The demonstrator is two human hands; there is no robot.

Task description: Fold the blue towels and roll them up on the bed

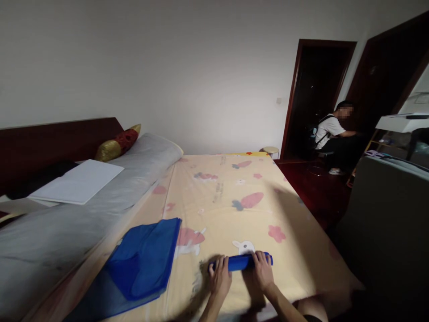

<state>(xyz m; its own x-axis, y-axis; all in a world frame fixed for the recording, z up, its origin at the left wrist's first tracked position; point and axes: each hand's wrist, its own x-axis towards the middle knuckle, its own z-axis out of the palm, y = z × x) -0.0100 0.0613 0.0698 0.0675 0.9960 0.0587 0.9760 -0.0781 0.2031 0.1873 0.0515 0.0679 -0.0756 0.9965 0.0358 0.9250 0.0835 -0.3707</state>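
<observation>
A tight blue roll of cloth (241, 262) lies across the near part of a bed covered by a yellow printed sheet (234, 192). My left hand (219, 277) rests on the roll's left end with fingers curled over it. On the right end sits my right hand (263, 272), fingers pressed onto the roll. A loose blue cloth (144, 261) lies spread flat to the left of my hands, apart from them.
A long grey bolster (83, 219) runs along the bed's left side with a white flat sheet (78, 181) and a red-gold cushion (119, 143) on it. A person (335, 138) sits by dark doors at the back right. A grey bulky object (385, 223) stands at right.
</observation>
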